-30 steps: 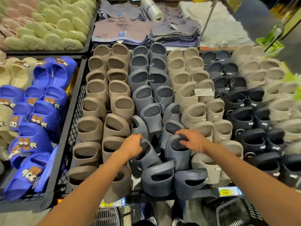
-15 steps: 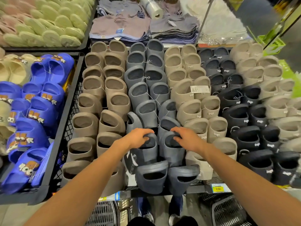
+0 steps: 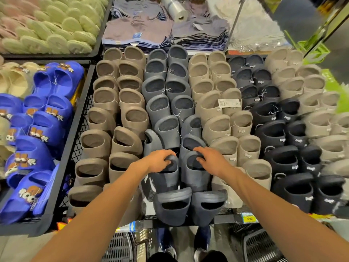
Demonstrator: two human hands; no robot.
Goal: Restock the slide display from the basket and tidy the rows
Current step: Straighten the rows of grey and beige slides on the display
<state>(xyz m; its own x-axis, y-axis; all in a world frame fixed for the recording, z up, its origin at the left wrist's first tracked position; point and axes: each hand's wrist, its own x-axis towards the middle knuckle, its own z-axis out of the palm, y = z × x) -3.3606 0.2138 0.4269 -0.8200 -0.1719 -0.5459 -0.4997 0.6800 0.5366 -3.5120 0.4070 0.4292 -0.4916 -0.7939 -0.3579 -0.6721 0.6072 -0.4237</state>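
With left hand [image 3: 160,161] gripping one dark grey foam slide [image 3: 168,177], right hand [image 3: 212,161] its twin [image 3: 196,179], probably to straighten the row [image 3: 158,109].

You see dark grey slides [image 3: 166,87] in the middle. The brown slides [image 3: 105,99] are on their left and the sandy slides [image 3: 209,108] are on their right. The black slides [image 3: 272,129] each have a small white word on the strap. The cream slides [image 3: 311,103] at the far right are lighter. On your left the blue slides [image 3: 51,121] are bright, with brown and white figures on top. Behind them are pale green slippers [image 3: 56,21] and pink slippers [image 3: 9,33]. The price tag [image 3: 249,218] is yellow with dark numbers.
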